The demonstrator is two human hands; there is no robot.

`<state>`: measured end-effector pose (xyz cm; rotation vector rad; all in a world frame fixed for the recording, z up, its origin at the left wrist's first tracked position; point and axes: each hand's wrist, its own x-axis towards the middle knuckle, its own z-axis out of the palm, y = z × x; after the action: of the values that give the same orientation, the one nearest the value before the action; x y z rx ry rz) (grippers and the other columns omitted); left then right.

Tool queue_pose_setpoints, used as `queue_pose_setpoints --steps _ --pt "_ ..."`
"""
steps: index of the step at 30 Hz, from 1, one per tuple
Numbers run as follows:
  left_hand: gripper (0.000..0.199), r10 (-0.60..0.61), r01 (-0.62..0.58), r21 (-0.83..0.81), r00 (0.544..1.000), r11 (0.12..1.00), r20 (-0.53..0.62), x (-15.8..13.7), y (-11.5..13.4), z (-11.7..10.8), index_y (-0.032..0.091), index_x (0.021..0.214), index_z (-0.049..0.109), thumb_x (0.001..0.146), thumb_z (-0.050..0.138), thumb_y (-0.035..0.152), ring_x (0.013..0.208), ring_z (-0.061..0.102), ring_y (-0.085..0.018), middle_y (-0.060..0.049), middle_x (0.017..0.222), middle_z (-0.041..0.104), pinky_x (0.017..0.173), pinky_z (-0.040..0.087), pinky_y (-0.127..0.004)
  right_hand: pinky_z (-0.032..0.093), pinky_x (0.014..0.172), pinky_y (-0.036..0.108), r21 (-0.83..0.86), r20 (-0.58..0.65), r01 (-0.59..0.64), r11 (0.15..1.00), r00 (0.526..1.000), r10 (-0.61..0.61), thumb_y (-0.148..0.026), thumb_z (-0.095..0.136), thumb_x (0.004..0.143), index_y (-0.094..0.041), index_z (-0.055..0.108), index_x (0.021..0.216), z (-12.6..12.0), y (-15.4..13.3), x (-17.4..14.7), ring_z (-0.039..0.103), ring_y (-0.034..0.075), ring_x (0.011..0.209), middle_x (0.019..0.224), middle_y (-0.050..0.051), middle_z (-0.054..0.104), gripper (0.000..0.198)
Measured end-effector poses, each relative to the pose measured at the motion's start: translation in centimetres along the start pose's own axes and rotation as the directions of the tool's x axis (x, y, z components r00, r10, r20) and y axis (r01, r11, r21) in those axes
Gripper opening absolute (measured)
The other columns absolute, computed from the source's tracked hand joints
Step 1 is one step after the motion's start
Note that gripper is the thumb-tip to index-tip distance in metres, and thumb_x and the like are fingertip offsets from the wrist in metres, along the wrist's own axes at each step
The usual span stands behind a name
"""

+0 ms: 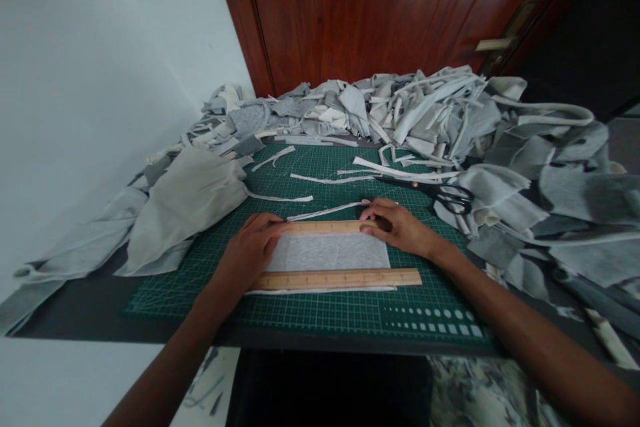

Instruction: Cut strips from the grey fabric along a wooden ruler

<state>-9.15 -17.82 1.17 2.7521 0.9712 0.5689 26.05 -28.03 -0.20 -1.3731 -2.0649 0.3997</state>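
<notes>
A piece of light grey fabric point(333, 251) lies flat on a green gridded cutting mat point(320, 315). One wooden ruler point(325, 227) runs along its far edge, and a second wooden ruler point(345, 278) lies across its near edge. My left hand point(254, 244) grips the left end of the far ruler, with its palm side over the left end of the near one. At the far ruler's right end, my right hand point(395, 224) holds it between thumb and fingers. Thin fabric strips lie just beyond the far ruler and along the near ruler's front side.
Black-handled scissors point(453, 199) lie at the mat's right among cut strips point(390, 168). Heaped grey scraps point(350, 107) line the table's back and right side. A larger beige-grey cloth point(185, 197) lies at left. Behind stand a white wall point(100, 80) and a reddish wooden door point(350, 13).
</notes>
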Motion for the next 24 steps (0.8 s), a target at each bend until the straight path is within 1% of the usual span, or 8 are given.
queue_pose_setpoints --steps 4,10,14,16,19,21,22,24 --pt "0.037 -0.006 0.006 -0.006 0.999 1.0 -0.032 -0.3 0.3 0.2 0.023 0.122 0.073 0.104 0.04 0.023 0.114 0.062 -0.026 -0.009 0.119 0.069 0.103 0.056 -0.044 0.051 0.096 0.038 0.004 0.009 0.005 1.0 1.0 -0.005 -0.036 0.064 0.104 -0.02 0.07 0.11 0.0 0.1 0.0 0.063 0.024 0.105 0.104 0.008 0.066 0.018" --pt "0.037 -0.012 0.012 -0.001 0.999 1.0 -0.031 -0.5 0.3 0.3 0.022 0.12 0.072 0.105 0.039 0.025 0.113 0.062 -0.026 -0.009 0.119 0.068 0.103 0.055 -0.044 0.049 0.099 0.04 -0.033 0.003 0.012 0.999 1.0 -0.012 -0.034 0.064 0.104 -0.019 0.069 0.114 0.0 0.2 -0.1 0.062 0.025 0.11 0.104 0.009 0.066 0.018" --pt "0.033 0.026 -0.026 -0.014 1.0 1.0 -0.01 -0.1 0.0 0.1 0.02 0.115 0.072 0.105 0.041 0.025 0.113 0.062 -0.027 -0.009 0.118 0.067 0.102 0.054 -0.045 0.051 0.094 0.039 -0.043 0.002 0.025 0.999 1.0 -0.025 -0.036 0.065 0.104 -0.02 0.07 0.113 0.3 0.5 -0.2 0.063 0.024 0.102 0.105 0.009 0.067 0.019" --pt "0.031 0.083 -0.082 -0.029 0.996 0.996 0.034 0.7 0.1 -0.3 0.02 0.111 0.072 0.106 0.041 0.027 0.112 0.061 -0.026 -0.009 0.114 0.067 0.103 0.053 -0.044 0.052 0.094 0.041 -0.052 -0.004 0.039 0.998 0.999 -0.04 -0.038 0.064 0.105 -0.021 0.07 0.113 0.5 0.6 -0.2 0.064 0.025 0.104 0.106 0.009 0.067 0.02" --pt "0.034 0.215 -0.209 -0.062 0.968 0.976 0.129 2.8 0.5 -0.8 0.02 0.114 0.071 0.11 0.039 0.028 0.111 0.061 -0.025 -0.008 0.113 0.067 0.103 0.051 -0.042 0.052 0.1 0.046 -0.074 -0.014 0.078 0.994 0.997 -0.079 -0.04 0.064 0.105 -0.023 0.069 0.12 -0.3 0.4 -0.3 0.064 0.029 0.119 0.117 0.012 0.069 0.024" --pt "0.034 0.335 -0.318 -0.123 0.928 0.94 0.162 4.7 0.9 -0.8 0.02 0.12 0.071 0.111 0.039 0.028 0.113 0.061 -0.024 -0.008 0.118 0.067 0.105 0.048 -0.041 0.052 0.103 0.049 -0.117 -0.035 0.082 0.99 0.996 -0.086 -0.04 0.063 0.105 -0.024 0.068 0.125 -1.9 0.6 -0.6 0.064 0.03 0.119 0.123 0.012 0.069 0.027" --pt "0.034 0.392 -0.367 -0.157 0.904 0.917 0.172 5.6 1.2 -0.8 0.02 0.121 0.071 0.111 0.039 0.027 0.114 0.061 -0.024 -0.008 0.117 0.068 0.106 0.047 -0.041 0.052 0.102 0.049 -0.151 -0.061 0.065 0.986 0.995 -0.075 -0.04 0.062 0.105 -0.024 0.068 0.126 -3.0 0.8 -0.8 0.065 0.03 0.115 0.123 0.012 0.069 0.027" --pt "0.033 0.477 -0.433 -0.221 0.852 0.874 0.216 7.5 1.6 -0.4 0.021 0.122 0.071 0.111 0.04 0.026 0.112 0.061 -0.023 -0.007 0.117 0.069 0.105 0.045 -0.039 0.053 0.101 0.049 -0.242 -0.179 -0.02 0.97 0.983 -0.024 -0.036 0.058 0.105 -0.024 0.07 0.12 -5.5 2.0 -1.6 0.066 0.029 0.11 0.115 0.011 0.07 0.023"
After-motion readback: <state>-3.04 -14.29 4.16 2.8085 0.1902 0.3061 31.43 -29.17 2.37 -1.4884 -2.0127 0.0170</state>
